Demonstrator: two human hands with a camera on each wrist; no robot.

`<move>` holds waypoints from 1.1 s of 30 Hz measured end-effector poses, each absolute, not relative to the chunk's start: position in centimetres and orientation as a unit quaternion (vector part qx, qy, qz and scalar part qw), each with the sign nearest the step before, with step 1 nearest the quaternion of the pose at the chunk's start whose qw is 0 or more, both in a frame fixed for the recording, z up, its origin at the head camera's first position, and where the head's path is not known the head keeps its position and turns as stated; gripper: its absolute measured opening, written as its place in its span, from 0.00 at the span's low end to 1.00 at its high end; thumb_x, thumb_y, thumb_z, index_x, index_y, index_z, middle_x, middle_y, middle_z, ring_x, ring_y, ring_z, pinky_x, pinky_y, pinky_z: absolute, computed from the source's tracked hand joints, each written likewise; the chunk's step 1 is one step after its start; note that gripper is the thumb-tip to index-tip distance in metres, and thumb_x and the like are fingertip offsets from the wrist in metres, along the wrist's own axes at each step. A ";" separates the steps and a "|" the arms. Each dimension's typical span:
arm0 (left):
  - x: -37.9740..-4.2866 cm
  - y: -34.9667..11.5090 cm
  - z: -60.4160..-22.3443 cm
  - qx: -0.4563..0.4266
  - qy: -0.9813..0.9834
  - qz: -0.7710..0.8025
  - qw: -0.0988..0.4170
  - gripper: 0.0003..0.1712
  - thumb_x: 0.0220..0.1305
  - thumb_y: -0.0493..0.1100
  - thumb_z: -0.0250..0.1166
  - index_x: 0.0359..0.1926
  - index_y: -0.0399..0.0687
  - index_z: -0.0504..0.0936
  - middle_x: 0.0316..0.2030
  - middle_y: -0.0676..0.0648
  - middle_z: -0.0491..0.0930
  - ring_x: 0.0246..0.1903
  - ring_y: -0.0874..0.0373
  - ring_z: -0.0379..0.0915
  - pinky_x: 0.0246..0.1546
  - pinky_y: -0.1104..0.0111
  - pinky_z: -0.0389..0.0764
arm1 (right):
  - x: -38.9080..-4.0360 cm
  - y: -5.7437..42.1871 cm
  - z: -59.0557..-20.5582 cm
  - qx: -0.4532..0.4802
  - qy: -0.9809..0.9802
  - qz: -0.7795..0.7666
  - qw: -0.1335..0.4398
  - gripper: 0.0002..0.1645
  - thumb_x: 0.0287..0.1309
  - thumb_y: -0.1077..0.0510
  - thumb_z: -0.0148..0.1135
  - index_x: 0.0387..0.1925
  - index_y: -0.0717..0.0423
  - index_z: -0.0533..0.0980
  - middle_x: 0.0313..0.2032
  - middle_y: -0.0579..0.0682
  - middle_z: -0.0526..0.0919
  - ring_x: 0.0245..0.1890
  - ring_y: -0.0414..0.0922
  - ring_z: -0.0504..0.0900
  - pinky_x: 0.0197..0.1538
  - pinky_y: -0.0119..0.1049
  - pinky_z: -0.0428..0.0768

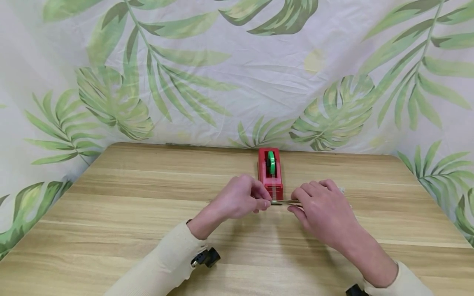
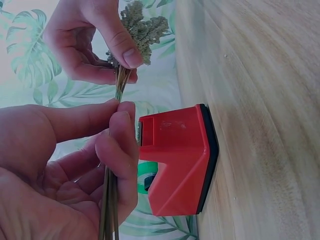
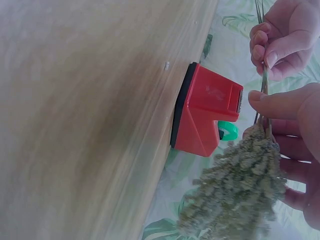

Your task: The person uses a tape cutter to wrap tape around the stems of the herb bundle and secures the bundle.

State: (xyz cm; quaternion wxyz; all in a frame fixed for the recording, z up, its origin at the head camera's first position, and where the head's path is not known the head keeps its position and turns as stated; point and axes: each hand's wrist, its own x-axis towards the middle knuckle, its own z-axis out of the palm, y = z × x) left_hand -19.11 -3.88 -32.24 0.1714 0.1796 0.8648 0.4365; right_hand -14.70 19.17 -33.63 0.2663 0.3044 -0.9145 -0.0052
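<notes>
A bunch of dried flowers (image 3: pixel 240 185) with thin brown stems (image 2: pixel 108 210) is held sideways above the table, just in front of a red tape dispenser (image 1: pixel 262 174). My left hand (image 1: pixel 240 198) pinches the stems between thumb and fingertips, their lower ends running along the palm. On the other side, close beneath the flower heads, my right hand (image 1: pixel 326 211) grips the stems with thumb and fingers. A clear strip of tape (image 1: pixel 274 192) reaches from the dispenser's front to the stems between the two hands. The dispenser carries a roll with a green core (image 1: pixel 272 163).
The wooden table (image 1: pixel 148 238) spreads out beneath both hands. Behind it hangs a white cloth (image 1: pixel 259 82) with a green leaf print. A small black device (image 1: pixel 205 257) sits at the left sleeve.
</notes>
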 end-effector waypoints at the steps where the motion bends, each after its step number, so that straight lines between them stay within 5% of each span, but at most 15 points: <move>1: -19.1 -3.9 -32.2 0.179 0.865 0.437 0.171 0.03 0.68 0.36 0.73 0.35 0.46 0.89 0.28 0.51 0.87 0.28 0.58 0.83 0.28 0.69 0.82 | -14.7 19.2 -33.6 0.304 -0.915 -0.005 0.265 0.16 0.53 0.50 0.84 0.35 0.51 0.84 0.36 0.47 0.90 0.38 0.47 0.87 0.50 0.50 0.84; 18: -19.0 -3.8 -32.2 0.181 0.865 0.439 0.164 0.03 0.68 0.37 0.73 0.35 0.45 0.89 0.29 0.51 0.86 0.31 0.51 0.86 0.28 0.70 0.79 | -14.7 19.1 -33.6 0.307 -0.920 -0.019 0.242 0.13 0.59 0.49 0.79 0.36 0.52 0.85 0.36 0.47 0.89 0.40 0.48 0.86 0.53 0.52 0.82; 33: -19.1 -3.6 -32.5 0.176 0.867 0.440 0.151 0.04 0.66 0.37 0.75 0.33 0.48 0.90 0.27 0.52 0.86 0.28 0.60 0.80 0.29 0.69 0.77 | -14.6 18.9 -33.7 0.294 -0.940 -0.037 0.167 0.12 0.71 0.53 0.67 0.49 0.54 0.87 0.45 0.48 0.91 0.50 0.48 0.88 0.60 0.52 0.79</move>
